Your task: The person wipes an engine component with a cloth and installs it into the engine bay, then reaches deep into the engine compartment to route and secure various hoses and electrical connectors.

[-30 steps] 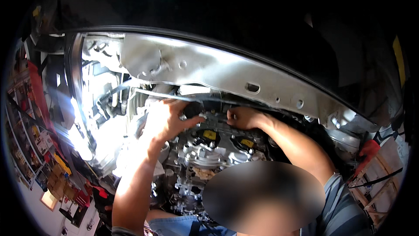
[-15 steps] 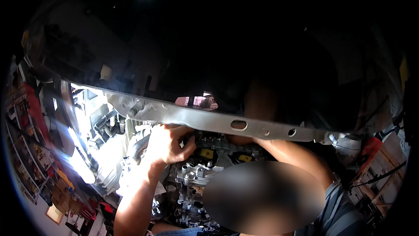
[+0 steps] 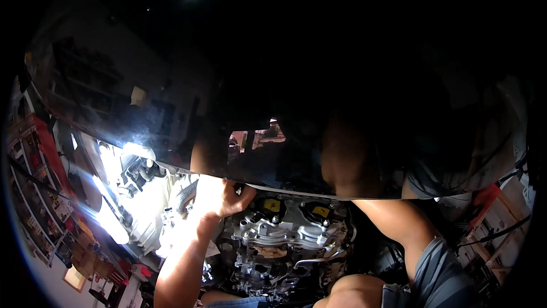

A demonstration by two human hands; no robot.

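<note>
A glossy black body panel [image 3: 296,69] fills the upper view, with reflections on it. My left hand [image 3: 225,197] reaches to its lower edge beside a corrugated hose [image 3: 187,194], thumb bent and fingertips hidden, so I cannot tell what it holds. My right forearm [image 3: 393,222] runs up under the same edge, which hides that hand. Between my arms lies a metal engine [image 3: 285,231] with yellow labels [image 3: 321,212], bolts and a curved pipe [image 3: 310,261].
A bright work light [image 3: 111,220] glares at the left. Beyond it are cluttered shelves [image 3: 31,177] and a red cabinet [image 3: 40,128]. At the right are a red object [image 3: 484,197] and a wooden rack [image 3: 498,234]. My bent leg [image 3: 353,291] shows at the bottom.
The black panel's edge sits much lower in view, covering the silver rail and my right hand. My left hand appears lower, its fingers now partly hidden. The engine also sits somewhat lower.
</note>
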